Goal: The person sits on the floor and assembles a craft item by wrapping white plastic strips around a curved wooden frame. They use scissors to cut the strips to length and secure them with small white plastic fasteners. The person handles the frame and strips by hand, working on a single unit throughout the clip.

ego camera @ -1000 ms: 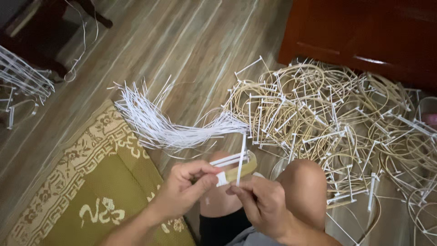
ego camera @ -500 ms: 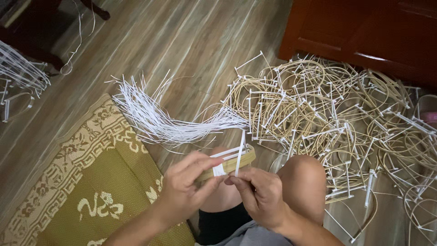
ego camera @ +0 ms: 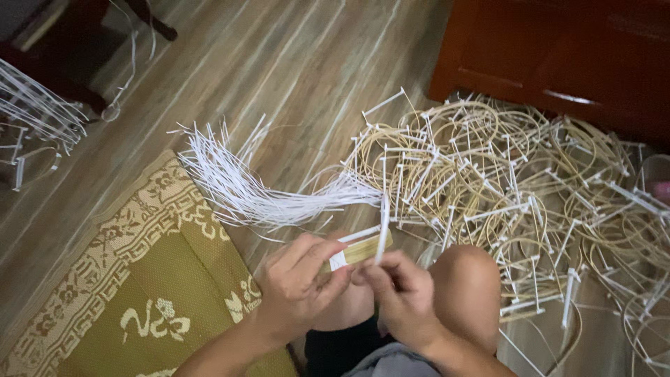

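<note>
From the head view, your left hand (ego camera: 296, 283) pinches a short flat yellowish strip (ego camera: 359, 250), thumb and fingers closed on its near end where a white band wraps it. Your right hand (ego camera: 401, 297) has its fingertips closed tight on a thin white strand (ego camera: 382, 230) that stands nearly upright and crosses the strip just above your bent knee (ego camera: 471, 279). The two hands almost touch.

On the wooden floor (ego camera: 293, 63), just beyond your hands, lies a fan of loose white strands (ego camera: 241, 185), gathered at its right end and spreading toward the upper left. To its right, running to the foot of the dark red cabinet (ego camera: 558, 49), sits a large heap of cane loops with white ties (ego camera: 502, 181); judging by its bulk, a good share of the work looks finished. The fan is thick with strands too, so plenty seems left. The piece in your hands looks mid-binding, not yet a closed loop. An olive patterned mat (ego camera: 139, 293) covers the floor's near left corner.
</note>
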### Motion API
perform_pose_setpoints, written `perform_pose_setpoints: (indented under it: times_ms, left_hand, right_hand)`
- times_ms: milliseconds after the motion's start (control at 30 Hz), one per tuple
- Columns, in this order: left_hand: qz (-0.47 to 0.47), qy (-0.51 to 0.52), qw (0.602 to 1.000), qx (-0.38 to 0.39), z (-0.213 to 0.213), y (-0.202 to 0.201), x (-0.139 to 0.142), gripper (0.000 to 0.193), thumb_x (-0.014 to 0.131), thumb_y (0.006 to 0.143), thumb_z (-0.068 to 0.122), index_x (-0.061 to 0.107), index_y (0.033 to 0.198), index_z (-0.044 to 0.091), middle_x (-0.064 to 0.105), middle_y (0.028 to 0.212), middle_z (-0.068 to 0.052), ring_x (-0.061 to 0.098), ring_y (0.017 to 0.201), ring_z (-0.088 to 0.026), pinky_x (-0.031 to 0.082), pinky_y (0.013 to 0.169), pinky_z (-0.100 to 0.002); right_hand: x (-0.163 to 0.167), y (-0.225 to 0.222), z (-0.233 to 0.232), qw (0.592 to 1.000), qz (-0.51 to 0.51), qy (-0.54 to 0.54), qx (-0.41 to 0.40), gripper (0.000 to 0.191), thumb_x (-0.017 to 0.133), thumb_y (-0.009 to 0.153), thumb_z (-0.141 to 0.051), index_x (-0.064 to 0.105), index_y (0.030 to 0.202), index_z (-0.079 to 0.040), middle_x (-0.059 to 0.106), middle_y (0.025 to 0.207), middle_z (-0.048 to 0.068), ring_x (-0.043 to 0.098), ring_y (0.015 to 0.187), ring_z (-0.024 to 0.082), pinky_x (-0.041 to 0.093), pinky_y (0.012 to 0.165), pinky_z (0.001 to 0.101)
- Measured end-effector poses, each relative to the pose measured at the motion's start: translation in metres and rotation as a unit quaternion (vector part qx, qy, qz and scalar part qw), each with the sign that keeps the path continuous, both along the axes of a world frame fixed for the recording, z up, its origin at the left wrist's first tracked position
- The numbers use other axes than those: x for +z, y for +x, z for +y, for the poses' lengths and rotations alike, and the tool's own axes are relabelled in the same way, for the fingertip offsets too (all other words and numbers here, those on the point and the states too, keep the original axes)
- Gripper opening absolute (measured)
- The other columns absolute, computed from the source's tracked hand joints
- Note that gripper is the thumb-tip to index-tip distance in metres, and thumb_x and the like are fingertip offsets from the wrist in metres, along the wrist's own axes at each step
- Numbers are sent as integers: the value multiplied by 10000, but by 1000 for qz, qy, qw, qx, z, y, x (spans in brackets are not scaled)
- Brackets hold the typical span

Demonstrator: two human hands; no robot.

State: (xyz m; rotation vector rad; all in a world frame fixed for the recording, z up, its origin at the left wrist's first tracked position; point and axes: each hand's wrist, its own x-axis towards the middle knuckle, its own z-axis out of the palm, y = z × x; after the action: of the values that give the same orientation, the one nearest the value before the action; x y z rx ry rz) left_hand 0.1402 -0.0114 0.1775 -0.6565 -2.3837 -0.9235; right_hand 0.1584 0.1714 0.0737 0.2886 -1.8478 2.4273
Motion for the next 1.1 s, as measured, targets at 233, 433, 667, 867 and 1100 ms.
perform_pose_setpoints:
  times_ms: [233,433,667,867,1100]
  left_hand:
    - [-39,30,999,2,-6,-1,7,244,820,818,132,715,1025,56,700,897,-69,719,699,-225,556,596,-324]
    - [-22,11,1000,9,-10,0,12,223,812,834,160,700,1005,72,688,909,-66,700,722,-257,549,627,-360]
    - [55,-50,997,-14,-6,-7,4,247,784,874,207,664,1051,84,663,929,-68,681,813,-266,553,699,-379]
    - [75,-39,995,-43,-16,-9,-6,305,765,915,211,642,1140,46,622,930,-93,659,802,-294,533,696,-413]
    - [114,-48,992,-28,-22,-9,-15,357,798,881,199,636,1150,28,608,935,-100,631,793,-291,524,686,-408]
  right_hand:
    - [39,-27,85,928,-124,205,-284,553,700,975,-71,499,1490,-94,641,977,91,556,747,133,467,634,304]
    - [119,-70,144,677,142,601,-399,606,767,918,-58,472,1409,139,646,1184,324,658,1044,397,569,827,437]
    - [126,-97,51,873,126,454,125,411,584,966,-339,688,1233,-46,783,1083,144,788,924,231,611,778,351]
    - [117,-142,10,824,-96,304,468,378,440,1038,-344,677,1184,-88,719,781,64,692,707,138,578,648,287]
    - [103,-129,0,893,-138,109,414,317,699,964,-89,653,1272,-29,638,767,25,526,612,67,396,503,205]
